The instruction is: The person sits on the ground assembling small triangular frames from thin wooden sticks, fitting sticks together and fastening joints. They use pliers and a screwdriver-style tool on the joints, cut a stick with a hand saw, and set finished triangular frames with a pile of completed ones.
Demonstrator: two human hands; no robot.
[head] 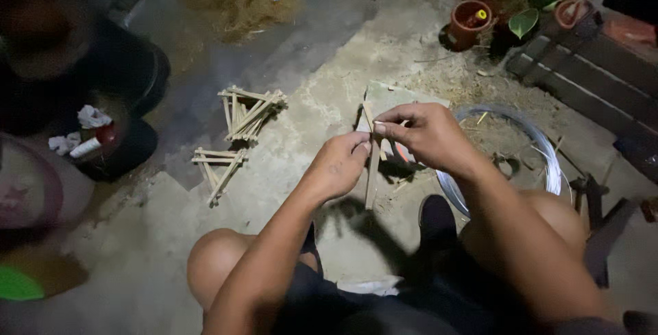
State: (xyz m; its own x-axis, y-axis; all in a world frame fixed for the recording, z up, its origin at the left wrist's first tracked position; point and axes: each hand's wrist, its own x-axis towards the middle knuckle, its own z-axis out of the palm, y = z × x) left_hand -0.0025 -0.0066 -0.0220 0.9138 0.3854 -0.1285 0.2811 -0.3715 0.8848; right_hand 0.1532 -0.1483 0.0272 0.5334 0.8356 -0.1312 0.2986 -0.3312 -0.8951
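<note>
The left hand [340, 165] is closed in a pinch on a bundle of thin wooden sticks [372, 170], gripping near their upper part where they cross. The right hand [423, 133] comes in from above, thumb and forefinger pressed together on the top of the same sticks, just beside the left fingertips. The sticks hang down between the knees, above the concrete floor [288, 136]. They look light and stiff, narrow enough to snap if bent, and smooth enough to slide against each other, so the soundest hold is probably right at the crossing, where both hands already pinch. Just beyond the hands a flat grey board [384, 95] lies on the floor. To the right sits a coil of wire [548, 160]. Well apart to the left lie two finished stick frames [250, 112] [218, 167]. Farther off stand a terracotta pot [469, 23] and a leafy plant [524, 20].
</note>
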